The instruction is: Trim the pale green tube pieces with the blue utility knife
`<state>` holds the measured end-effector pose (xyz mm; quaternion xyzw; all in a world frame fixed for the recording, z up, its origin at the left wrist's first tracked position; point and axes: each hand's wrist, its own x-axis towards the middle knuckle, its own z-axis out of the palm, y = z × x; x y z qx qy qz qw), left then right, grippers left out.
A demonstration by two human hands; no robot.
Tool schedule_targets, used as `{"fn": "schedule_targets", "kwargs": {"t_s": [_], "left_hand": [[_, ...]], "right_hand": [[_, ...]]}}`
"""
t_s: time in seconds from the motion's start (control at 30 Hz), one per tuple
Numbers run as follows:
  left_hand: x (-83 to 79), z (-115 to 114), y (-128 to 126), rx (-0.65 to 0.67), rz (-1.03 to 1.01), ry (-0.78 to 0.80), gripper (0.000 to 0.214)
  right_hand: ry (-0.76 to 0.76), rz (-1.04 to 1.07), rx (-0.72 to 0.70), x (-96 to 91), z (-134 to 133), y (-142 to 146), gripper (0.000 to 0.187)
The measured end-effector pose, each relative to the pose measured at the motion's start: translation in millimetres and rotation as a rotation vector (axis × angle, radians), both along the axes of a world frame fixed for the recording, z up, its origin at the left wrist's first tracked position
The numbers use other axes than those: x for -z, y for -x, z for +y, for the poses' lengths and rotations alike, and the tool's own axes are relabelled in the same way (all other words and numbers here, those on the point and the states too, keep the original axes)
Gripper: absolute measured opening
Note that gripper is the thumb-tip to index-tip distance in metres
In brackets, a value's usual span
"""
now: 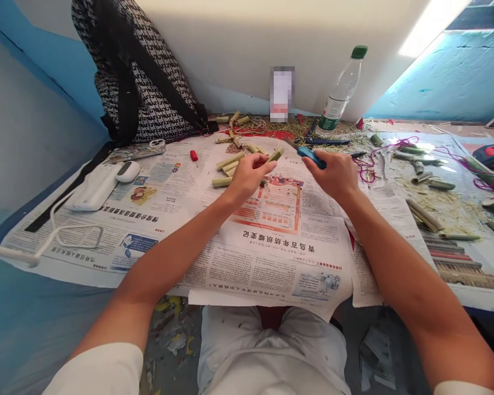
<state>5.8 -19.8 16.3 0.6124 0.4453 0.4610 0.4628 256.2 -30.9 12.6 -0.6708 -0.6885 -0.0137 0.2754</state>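
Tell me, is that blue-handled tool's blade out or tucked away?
Out: the blade projects past the blue handle in the right hand.

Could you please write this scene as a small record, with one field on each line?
Left hand: holds a short stem piece
Right hand: holds a blue-handled tool, its blade near that piece
Around left hand: several cut pieces, lying loose
Work surface: spread newspaper sheets
Far side: green-capped bottle
Left side: patterned bag; white device
Right side: more cut stems
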Motion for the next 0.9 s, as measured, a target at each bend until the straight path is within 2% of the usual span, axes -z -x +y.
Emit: {"fn": "schedule_targets", "kwargs": {"t_s": [0.07,0.17,0.27,0.33,0.5,0.6,0.77,0.9], "left_hand": [[-1.1,-2,0,0.007,-0.006,-0.038,0.015],[0.6,1,1,-0.016,0.010,-0.084,0.014],[3.4,4,2,-0.014,0.013,-0.084,0.015],[2.9,3,2,0.022,0.004,-0.079,0.018],[-2.3,-7,-1,0.237,0.043,-0.049,0.030],[-0.2,-11,-3,0.318,0.041,-0.003,0.031],[4.5,-12,-3,0.494,0.035,0.009,0.025],[2.3,-14,-3,0.489,0.074,-0.041,0.025]], "right_hand": [[0.042,0.019,0.081,-0.1,7,-14,0.044],[-0.024,0.101,0.096,-3.0,7,-15,0.046],[-0.079,0.165,-0.020,-7.7,-5,6,0.046],[-0.061,0.220,-0.132,-9.9,-14,23,0.044],[0.032,0.363,-0.338,-11.9,-28,43,0.043],[0.047,0.399,-0.391,-12.9,-29,42,0.039],[0.114,0.454,-0.472,-15.7,-29,41,0.047],[0.060,0.455,-0.444,-16.2,-29,40,0.050]]}}
